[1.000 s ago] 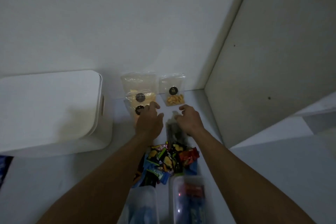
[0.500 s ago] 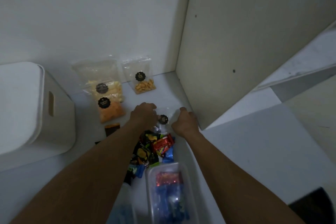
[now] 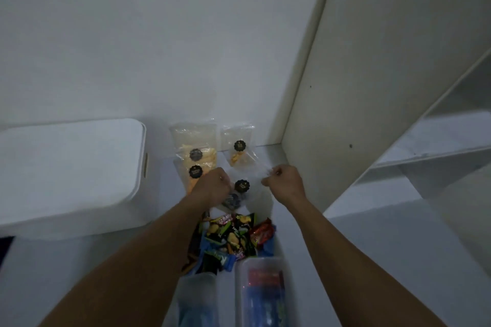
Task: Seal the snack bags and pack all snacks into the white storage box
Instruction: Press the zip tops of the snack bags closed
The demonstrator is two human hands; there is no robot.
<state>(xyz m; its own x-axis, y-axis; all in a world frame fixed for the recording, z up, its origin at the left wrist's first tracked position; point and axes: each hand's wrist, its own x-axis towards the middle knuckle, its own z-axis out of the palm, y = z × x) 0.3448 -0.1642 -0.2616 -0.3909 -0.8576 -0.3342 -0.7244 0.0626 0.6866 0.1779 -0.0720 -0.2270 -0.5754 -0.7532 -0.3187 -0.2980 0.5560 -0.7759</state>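
Note:
A clear snack bag (image 3: pixel 243 188) with a round black label and dark contents hangs between my hands above the white surface. My left hand (image 3: pixel 212 184) pinches its left top edge and my right hand (image 3: pixel 285 180) pinches its right top edge. Behind it, clear bags lean on the wall: a yellow-chip bag (image 3: pixel 196 146), an orange-snack bag (image 3: pixel 191 176) and a small bag (image 3: pixel 239 150) of golden pieces. The white storage box (image 3: pixel 71 172) stands at the left with its lid on. A pile of colourful wrapped snacks (image 3: pixel 233 239) lies below my hands.
Two clear plastic tubs (image 3: pixel 260 292) with packets inside sit at the bottom edge. A tall cream panel (image 3: pixel 372 87) rises close to the right of my right hand. A white wall (image 3: pixel 159 48) stands behind the bags. A lower white shelf (image 3: pixel 425 146) shows at the right.
The camera view has swung back to the left. Both hands have lifted the dark-snack bag upright and now pinch its top edge at either side.

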